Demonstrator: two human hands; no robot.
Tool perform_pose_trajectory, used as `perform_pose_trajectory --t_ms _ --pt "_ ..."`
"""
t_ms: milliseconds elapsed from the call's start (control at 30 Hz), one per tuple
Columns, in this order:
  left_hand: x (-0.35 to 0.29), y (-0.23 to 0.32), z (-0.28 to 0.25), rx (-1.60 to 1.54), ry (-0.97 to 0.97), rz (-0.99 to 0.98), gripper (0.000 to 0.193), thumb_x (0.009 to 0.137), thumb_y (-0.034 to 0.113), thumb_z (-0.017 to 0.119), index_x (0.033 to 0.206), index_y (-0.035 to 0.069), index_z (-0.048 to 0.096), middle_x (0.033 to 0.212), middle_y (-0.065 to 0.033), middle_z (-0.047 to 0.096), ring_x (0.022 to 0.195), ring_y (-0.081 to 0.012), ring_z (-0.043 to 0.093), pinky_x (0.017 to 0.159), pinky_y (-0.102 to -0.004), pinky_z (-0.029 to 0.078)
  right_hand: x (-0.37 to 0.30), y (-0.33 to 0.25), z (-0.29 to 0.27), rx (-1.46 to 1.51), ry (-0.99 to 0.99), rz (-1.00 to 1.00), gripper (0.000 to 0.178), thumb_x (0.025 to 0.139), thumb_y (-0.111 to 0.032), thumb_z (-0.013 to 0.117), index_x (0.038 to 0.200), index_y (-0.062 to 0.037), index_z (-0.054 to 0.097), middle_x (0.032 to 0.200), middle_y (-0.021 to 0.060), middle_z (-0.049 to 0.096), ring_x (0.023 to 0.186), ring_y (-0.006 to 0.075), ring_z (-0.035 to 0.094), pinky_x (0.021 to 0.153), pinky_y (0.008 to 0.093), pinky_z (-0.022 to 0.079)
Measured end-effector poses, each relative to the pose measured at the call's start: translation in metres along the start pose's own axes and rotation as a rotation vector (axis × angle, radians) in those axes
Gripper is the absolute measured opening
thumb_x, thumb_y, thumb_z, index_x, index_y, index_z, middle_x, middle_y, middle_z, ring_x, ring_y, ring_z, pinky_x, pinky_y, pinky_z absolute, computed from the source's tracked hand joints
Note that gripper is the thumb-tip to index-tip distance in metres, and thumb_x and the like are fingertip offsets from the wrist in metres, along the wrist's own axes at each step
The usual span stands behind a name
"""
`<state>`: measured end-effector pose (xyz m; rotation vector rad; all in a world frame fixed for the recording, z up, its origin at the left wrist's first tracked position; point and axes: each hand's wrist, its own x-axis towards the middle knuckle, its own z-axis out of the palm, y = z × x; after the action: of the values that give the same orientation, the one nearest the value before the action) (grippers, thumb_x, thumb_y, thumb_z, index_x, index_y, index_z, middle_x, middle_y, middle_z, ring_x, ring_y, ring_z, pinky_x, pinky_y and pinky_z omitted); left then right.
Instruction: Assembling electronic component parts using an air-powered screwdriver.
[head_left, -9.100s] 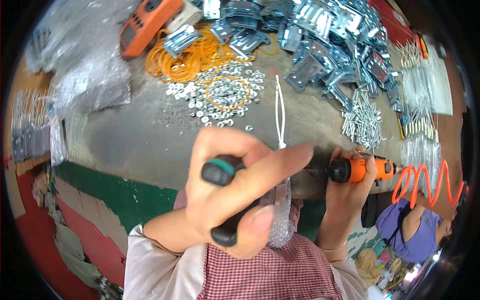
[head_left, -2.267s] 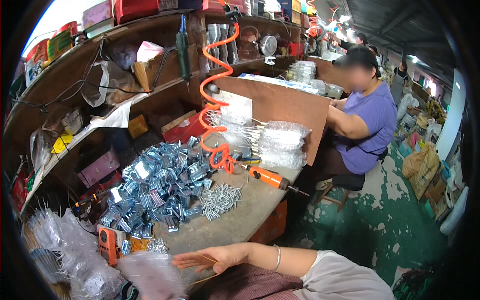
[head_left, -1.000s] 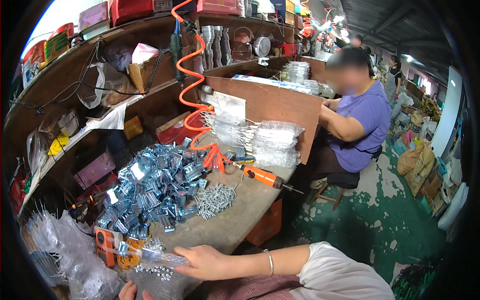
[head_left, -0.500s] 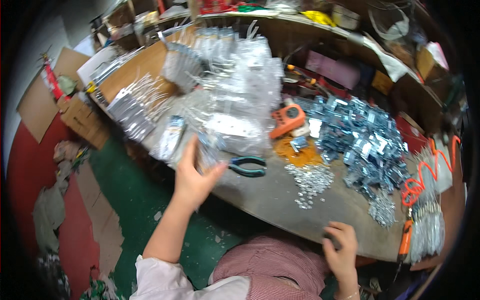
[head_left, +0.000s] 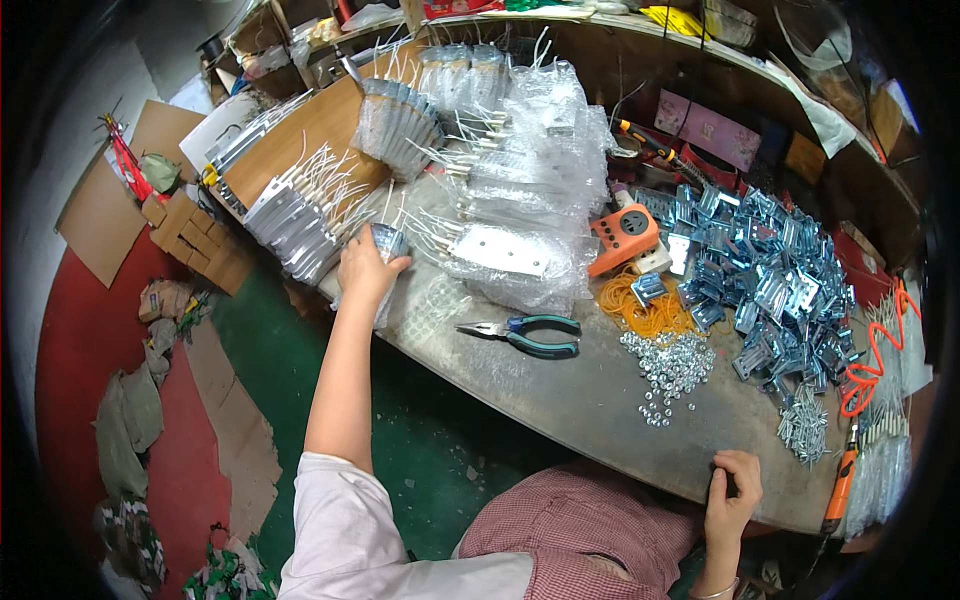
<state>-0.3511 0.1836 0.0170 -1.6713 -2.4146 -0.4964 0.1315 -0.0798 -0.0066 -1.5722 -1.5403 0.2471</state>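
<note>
At the near left part of the bench, my left hand (head_left: 364, 272) is closed round a shiny silver-blue metal piece (head_left: 390, 240) in clear plastic; my fingers hide much of it. Close beside it stands a row of flat metal pieces with white leads (head_left: 290, 225). My right hand (head_left: 735, 485) is at the bench's front edge, its fingers curled; whether anything is inside them I cannot make out. Between my hands lie pliers with dark and teal handles (head_left: 545, 337). Bubble-wrapped metal plates with white leads (head_left: 500, 250) are stacked beyond the pliers.
Right of centre lie a heap of blue-silver metal brackets (head_left: 770, 290), small nuts (head_left: 668, 370), screws (head_left: 803, 428) and yellow rubber bands (head_left: 640, 300). An orange socket block (head_left: 628, 235) stands behind the bands. An orange power screwdriver (head_left: 842, 490) with coiled cord (head_left: 868, 375) is at the right edge.
My left hand has moved left and away from me, from beside the pliers to the row of metal pieces. The right hand stays by the front edge. The whole view has shifted somewhat.
</note>
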Motion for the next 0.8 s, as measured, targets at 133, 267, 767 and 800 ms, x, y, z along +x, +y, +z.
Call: perform_pose_trajectory --t_ms 133,267,767,800 --pt "-0.004 -0.003 -0.005 -0.066 0.089 -0.045 0.09 0.064 0.041 0.079 0.135 0.002 0.037 0.118 -0.0216 0.054 0.107 -0.0368 0.056 0.089 -0.0435 0.045 0.002 -0.001 0.002 0.022 0.017 0.016 0.011 0.072 0.005 0.056 0.081 0.0016 0.06 0.086 0.0145 0.061 0.083 0.0287 0.057 0.076 0.0355 0.044" --pt "0.0 0.005 -0.009 -0.049 0.08 -0.044 0.09 0.065 0.048 0.076 0.133 0.002 0.039 0.123 -0.0199 0.054 0.11 -0.035 0.055 0.09 -0.0428 0.045 0.003 -0.005 0.004 -0.052 -0.02 -0.004 0.012 0.071 0.006 0.056 0.081 0.0016 0.06 0.085 0.0146 0.061 0.081 0.0294 0.057 0.075 0.036 0.044" --pt "0.007 0.007 -0.005 0.144 0.05 -0.004 0.078 0.067 0.048 0.075 0.118 -0.002 0.045 0.11 -0.0211 0.057 0.095 -0.0366 0.061 0.08 -0.0435 0.049 0.008 -0.004 0.008 -0.058 -0.005 -0.097 0.012 0.07 0.006 0.057 0.08 0.0001 0.059 0.083 0.0133 0.061 0.079 0.0296 0.056 0.073 0.0362 0.044" --pt "0.008 0.011 -0.004 0.155 0.052 0.014 0.077 0.068 0.048 0.075 0.118 -0.002 0.044 0.11 -0.021 0.057 0.095 -0.0365 0.061 0.08 -0.0434 0.05 0.006 -0.004 0.007 -0.068 0.007 -0.084 0.012 0.07 0.006 0.057 0.08 0.0001 0.059 0.083 0.0133 0.061 0.079 0.0296 0.056 0.073 0.0362 0.044"
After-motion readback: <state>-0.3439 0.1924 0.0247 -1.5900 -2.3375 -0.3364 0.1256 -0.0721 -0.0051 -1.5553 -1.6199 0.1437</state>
